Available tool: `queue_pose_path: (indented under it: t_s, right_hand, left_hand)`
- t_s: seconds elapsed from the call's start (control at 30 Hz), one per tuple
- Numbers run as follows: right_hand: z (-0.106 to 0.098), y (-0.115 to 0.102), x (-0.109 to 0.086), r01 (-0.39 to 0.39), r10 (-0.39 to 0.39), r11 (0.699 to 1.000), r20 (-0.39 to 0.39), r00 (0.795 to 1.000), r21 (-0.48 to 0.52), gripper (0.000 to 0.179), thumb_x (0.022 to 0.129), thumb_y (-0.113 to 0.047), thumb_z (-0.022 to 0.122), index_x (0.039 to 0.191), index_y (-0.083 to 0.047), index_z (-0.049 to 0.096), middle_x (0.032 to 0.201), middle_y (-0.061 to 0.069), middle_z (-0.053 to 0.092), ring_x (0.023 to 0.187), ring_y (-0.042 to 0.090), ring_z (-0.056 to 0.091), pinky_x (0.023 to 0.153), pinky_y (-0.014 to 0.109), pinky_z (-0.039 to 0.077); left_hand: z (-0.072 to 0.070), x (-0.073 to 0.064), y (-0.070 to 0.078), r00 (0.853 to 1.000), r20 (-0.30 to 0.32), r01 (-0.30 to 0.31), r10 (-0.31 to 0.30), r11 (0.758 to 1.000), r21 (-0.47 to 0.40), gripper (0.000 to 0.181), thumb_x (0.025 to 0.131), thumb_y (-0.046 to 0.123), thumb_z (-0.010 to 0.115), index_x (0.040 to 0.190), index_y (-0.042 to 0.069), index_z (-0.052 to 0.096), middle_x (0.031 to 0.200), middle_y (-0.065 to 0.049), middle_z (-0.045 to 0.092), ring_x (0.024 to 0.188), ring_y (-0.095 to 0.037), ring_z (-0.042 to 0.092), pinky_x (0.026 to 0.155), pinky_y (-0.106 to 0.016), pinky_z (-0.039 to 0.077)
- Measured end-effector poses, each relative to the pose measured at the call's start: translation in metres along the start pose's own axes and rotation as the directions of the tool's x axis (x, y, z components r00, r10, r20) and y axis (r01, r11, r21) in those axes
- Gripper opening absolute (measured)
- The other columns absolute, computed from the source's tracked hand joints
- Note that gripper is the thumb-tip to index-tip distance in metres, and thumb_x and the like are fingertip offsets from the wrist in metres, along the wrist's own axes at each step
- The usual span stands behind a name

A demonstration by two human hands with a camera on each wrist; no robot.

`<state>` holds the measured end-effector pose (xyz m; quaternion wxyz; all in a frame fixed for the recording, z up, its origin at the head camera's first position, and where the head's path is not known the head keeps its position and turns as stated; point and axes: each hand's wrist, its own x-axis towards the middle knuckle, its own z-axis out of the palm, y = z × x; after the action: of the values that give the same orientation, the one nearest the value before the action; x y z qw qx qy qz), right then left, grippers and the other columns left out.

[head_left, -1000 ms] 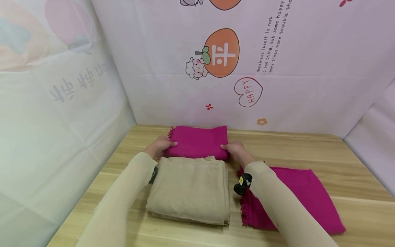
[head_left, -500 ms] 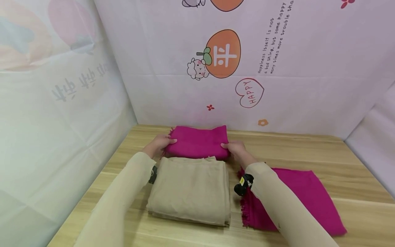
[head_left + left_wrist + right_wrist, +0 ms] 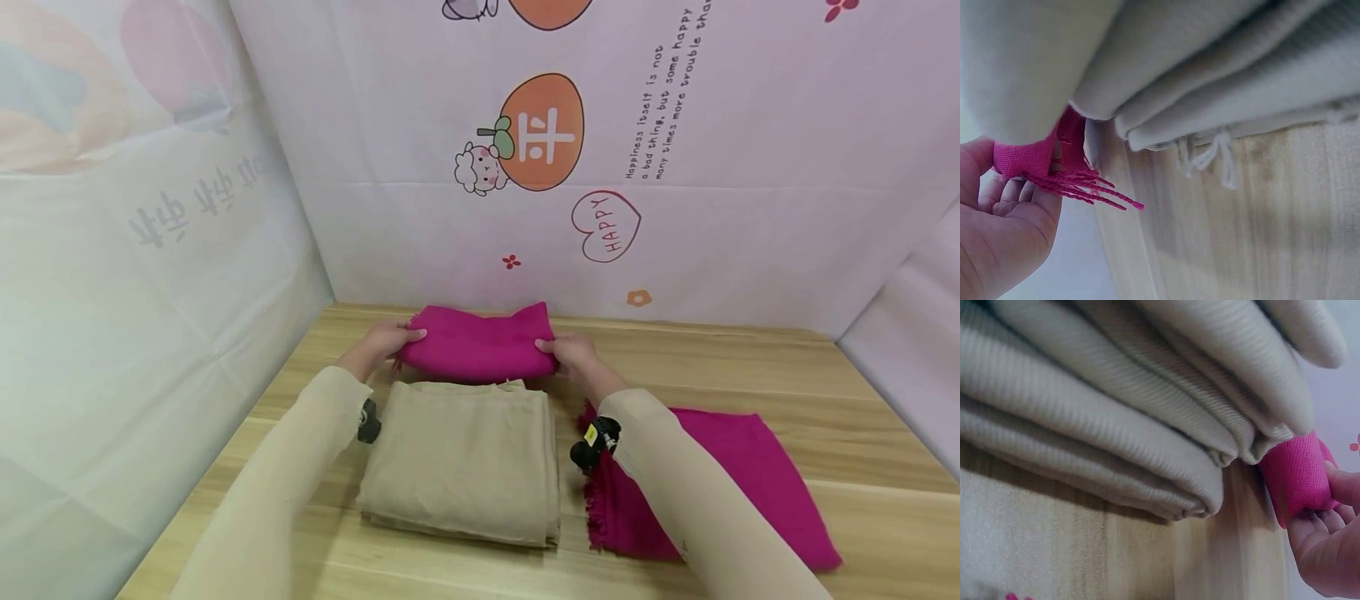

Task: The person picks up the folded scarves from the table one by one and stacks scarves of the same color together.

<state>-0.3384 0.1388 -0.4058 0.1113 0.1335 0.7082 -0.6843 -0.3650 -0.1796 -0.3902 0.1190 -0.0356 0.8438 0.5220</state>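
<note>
Head view looks down from above; wrist views sit low, close to the beige cloth [image 3: 461, 462].

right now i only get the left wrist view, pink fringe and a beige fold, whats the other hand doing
Observer: The right hand grips the other end of the same folded magenta cloth, thumb on top.
Operator: is that cloth on the table or up
Observer: The head view shows its middle sagging between the left hand and the right one, the ends raised; I cannot tell if the middle touches the wooden table.
Operator: and the beige thing, how big
Observer: The folded beige cloth is a full stack lying just nearer the person than the magenta one.
Operator: anything else out there
Observer: A second magenta cloth lies to the right, partly under the right forearm.
</note>
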Motion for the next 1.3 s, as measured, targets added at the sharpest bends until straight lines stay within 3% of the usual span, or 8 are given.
queue_pose_path:
  t_s: [0.27,0.5,0.77,1.0,1.3]
  right_hand:
    - [-0.002,-0.008,-0.001,0.013,-0.012,1.000,0.020,1.000,-0.029,0.043,0.097,-0.013,0.061,0.134,0.006,0.052,0.125,0.021,0.058,0.089,0.017,0.063,0.084,0.030,0.053]
    - [-0.003,-0.017,-0.007,0.036,-0.036,0.998,0.011,0.999,-0.053,0.045,0.096,-0.013,0.063,0.137,0.001,0.053,0.130,0.022,0.056,0.087,0.015,0.062,0.080,0.028,0.054]
    - [-0.008,-0.029,-0.015,0.082,-0.077,0.992,0.049,0.996,-0.094,0.044,0.097,-0.013,0.060,0.137,0.004,0.051,0.130,0.022,0.054,0.087,0.013,0.060,0.080,0.027,0.053]
    - [-0.018,-0.036,-0.020,0.114,-0.107,0.984,0.058,0.993,-0.138,0.041,0.097,-0.016,0.061,0.132,0.005,0.056,0.116,0.016,0.058,0.081,0.011,0.059,0.076,0.025,0.053]
    - [-0.033,-0.042,-0.028,0.129,-0.118,0.980,0.078,0.990,-0.151,0.048,0.097,-0.017,0.062,0.138,0.006,0.049,0.128,0.020,0.052,0.081,0.007,0.060,0.082,0.026,0.053]
  left_hand:
    - [-0.004,-0.005,0.010,1.000,0.003,-0.010,0.010,1.000,-0.019,0.040,0.097,0.019,0.062,0.130,-0.003,0.058,0.086,-0.006,0.062,0.068,-0.010,0.058,0.064,-0.024,0.048]
    - [-0.006,-0.008,0.015,0.999,0.002,-0.036,0.036,0.999,-0.040,0.036,0.097,0.018,0.062,0.125,-0.005,0.060,0.080,-0.002,0.061,0.065,-0.009,0.058,0.062,-0.022,0.048]
    - [-0.008,-0.014,0.026,0.998,0.009,-0.064,0.064,0.998,-0.017,0.038,0.098,0.019,0.061,0.126,-0.005,0.059,0.083,-0.004,0.062,0.067,-0.010,0.058,0.064,-0.023,0.048]
    - [-0.005,-0.021,0.039,0.997,0.002,-0.082,0.082,0.997,0.009,0.039,0.097,0.022,0.062,0.128,-0.002,0.059,0.092,-0.009,0.063,0.069,-0.012,0.059,0.066,-0.024,0.049]
    - [0.006,-0.030,0.053,0.996,-0.001,-0.090,0.090,0.996,0.027,0.040,0.096,0.022,0.063,0.128,-0.002,0.060,0.099,-0.013,0.064,0.068,-0.012,0.059,0.064,-0.024,0.049]
